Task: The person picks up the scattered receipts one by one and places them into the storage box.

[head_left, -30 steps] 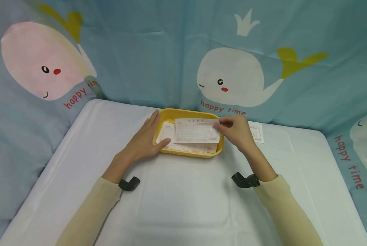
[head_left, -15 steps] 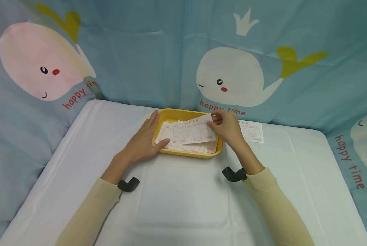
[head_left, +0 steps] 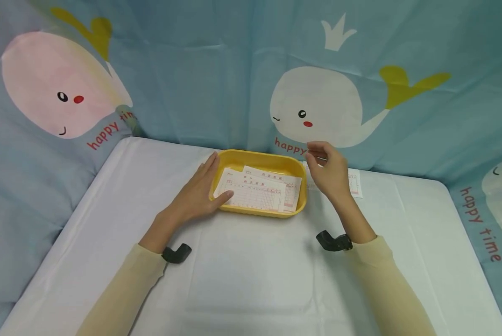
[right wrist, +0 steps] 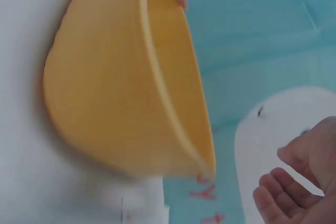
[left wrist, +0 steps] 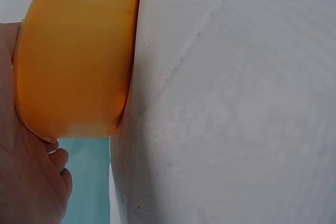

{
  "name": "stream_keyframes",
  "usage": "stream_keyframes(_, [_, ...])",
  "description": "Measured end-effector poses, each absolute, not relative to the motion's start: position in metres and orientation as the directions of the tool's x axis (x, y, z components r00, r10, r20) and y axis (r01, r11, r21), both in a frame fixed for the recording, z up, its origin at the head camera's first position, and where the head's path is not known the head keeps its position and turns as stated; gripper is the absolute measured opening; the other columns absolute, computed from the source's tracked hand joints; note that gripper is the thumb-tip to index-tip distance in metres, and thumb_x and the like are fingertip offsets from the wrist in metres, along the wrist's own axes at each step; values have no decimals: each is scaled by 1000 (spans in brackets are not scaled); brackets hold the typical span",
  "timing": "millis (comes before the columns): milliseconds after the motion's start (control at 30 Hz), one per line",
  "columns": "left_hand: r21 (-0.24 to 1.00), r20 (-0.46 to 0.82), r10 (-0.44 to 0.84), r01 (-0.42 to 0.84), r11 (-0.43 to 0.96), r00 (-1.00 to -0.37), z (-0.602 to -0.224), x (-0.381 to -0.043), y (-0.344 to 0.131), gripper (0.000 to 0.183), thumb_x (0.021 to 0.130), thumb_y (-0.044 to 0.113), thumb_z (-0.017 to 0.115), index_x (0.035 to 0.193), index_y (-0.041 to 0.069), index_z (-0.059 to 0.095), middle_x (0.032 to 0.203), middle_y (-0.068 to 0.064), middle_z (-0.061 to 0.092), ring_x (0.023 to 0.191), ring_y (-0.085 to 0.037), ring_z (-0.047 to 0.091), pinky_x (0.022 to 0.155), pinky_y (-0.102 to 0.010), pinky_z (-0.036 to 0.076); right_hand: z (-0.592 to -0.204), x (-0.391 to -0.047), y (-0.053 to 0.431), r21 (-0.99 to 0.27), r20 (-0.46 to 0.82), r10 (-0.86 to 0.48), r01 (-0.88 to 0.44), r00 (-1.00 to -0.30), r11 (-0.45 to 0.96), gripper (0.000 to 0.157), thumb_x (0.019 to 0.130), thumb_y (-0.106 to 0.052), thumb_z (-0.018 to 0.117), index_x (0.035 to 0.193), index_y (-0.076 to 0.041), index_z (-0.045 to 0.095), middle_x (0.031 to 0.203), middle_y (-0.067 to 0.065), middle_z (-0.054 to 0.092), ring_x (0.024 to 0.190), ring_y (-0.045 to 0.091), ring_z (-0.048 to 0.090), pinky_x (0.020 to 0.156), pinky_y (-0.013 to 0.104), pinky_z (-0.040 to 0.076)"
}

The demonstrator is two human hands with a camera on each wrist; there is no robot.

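A yellow plastic basket [head_left: 257,213] sits on the table, with several receipt slips [head_left: 255,190] overlapping inside it. These are white forms with red ruled lines and print. My left hand [head_left: 194,192] grips the basket's left end, thumb over the near rim and fingers along the left side. From the left wrist, the basket's yellow wall [left wrist: 79,61] stands against the palm. My right hand [head_left: 329,170] is raised off the basket's right end, fingers loosely curled and holding nothing. Behind it, partly hidden, more receipt paper [head_left: 354,183] lies on the table.
A white cloth [head_left: 251,270] covers the table. Close behind the basket hangs a blue curtain [head_left: 196,93] with whale prints, which also runs along both sides. A dark wrist mount [head_left: 177,253] sits on each forearm.
The right hand has let go of the receipt slip it pinched, which now lies in the basket. That hand has moved right and back. The left hand stays on the basket.
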State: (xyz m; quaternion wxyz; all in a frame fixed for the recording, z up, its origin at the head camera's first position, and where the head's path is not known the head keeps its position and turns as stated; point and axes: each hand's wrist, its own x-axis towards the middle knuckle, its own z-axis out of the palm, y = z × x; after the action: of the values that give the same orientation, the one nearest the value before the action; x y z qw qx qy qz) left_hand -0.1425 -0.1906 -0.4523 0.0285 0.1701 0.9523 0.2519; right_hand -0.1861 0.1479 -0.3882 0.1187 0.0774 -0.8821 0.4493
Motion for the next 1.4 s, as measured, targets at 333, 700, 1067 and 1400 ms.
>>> stream_keyframes(333, [492,32,338,309,814,-941,-450,-142,-190,103,93,70,47,162,15,-4,173,0,-7,161,-17,0,132,-45,11,-404,-187,204,-715,245,-79,-235,-966,658,45,99,-21,64,139,-3,56,140,19,61,130,38,58,110,55,47])
stream_keyframes(700, [495,16,320,286,821,-947,-449,-139,-190,103,93,71,47,163,16,-4,173,1,-8,161,-20,2,131,-47,13,-430,-178,247,-666,183,-65,-173,-981,725,50,99,-21,64,143,-2,52,146,23,54,136,42,49,111,60,40])
stream_keyframes(1067, [507,11,319,280,815,-948,-454,-139,-189,103,92,73,46,163,19,-6,172,5,-9,161,-21,3,130,-50,15,-451,-177,272,-592,82,-63,-100,-995,800,56,98,-19,63,148,0,45,150,32,41,138,52,40,110,69,34])
stream_keyframes(1400, [496,7,313,275,824,-950,-450,-139,-190,103,93,73,45,163,18,-6,172,6,-10,161,-23,4,130,-51,17,-461,-186,283,-613,38,-26,-44,-999,789,73,94,-19,70,155,0,34,160,31,31,149,53,26,117,70,25])
